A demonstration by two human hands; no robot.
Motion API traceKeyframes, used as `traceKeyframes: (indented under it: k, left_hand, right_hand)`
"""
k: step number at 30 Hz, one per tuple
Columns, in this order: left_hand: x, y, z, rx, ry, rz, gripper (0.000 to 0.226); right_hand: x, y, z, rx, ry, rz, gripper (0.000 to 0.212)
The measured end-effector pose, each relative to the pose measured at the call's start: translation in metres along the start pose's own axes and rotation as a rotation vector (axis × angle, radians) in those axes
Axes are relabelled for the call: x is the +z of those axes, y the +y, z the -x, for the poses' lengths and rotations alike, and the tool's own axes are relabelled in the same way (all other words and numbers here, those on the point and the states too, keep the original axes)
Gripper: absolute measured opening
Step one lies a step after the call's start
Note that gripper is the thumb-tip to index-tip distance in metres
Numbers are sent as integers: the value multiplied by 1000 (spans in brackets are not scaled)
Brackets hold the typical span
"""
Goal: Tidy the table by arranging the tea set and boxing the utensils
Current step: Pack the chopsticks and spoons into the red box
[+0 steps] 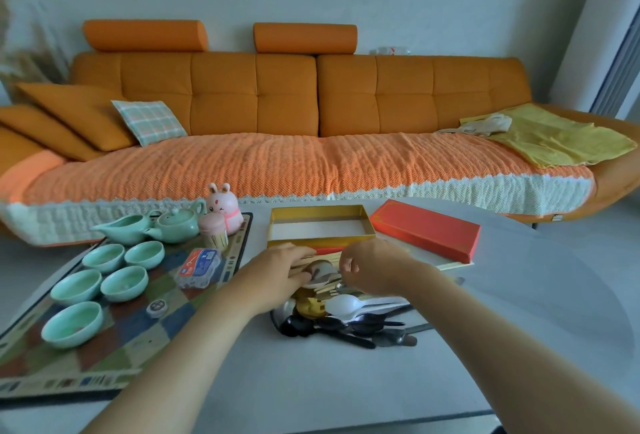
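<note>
Five green cups [104, 281] on the mat [114, 340] at left, teapot [175, 224] behind them. My left hand [277, 269] lies flat on the utensil pile [343, 312], fingers spread, grip unclear. Right hand [367, 265] curls over the chopsticks [325, 290]; can't tell if pinching. Open gold box [320, 229] just behind, red lid [426, 227] at right.

A pale grey desk [519, 295] stands before an orange sofa. On its left side lies a patchwork-patterned mat [114, 340], carrying the tea things. At the desk's far middle sits an open gold box [320, 217], its white floor showing. Just to the right of the box lies a red lid [427, 229], resting on a flat pale card [446, 262]. Nearer the camera, at the desk's centre, lies a heap of utensils [346, 312]: black spoons, a white plastic spoon, pale chopsticks and metal pieces.
</note>
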State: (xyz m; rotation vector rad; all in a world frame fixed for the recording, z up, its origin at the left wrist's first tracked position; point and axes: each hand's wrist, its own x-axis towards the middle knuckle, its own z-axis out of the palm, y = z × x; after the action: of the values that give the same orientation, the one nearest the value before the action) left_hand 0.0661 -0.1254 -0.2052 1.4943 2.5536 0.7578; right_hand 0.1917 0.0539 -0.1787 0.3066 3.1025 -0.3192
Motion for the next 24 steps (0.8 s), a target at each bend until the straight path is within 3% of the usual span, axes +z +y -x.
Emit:
traceKeyframes:
  k: [7,18,24]
  left_hand:
    - [-7,-2,-12,65,23,7,54]
    - [-21,-33,-38,-42,222,-6,50]
    - [-10,-39,-40,-54,159,-141,52]
  right_hand:
    - [-10,4,-20,-32,65,-284,6]
    - [-8,12,-61,-29,283,-312,33]
    - [2,20,-89,61,227,-329,38]
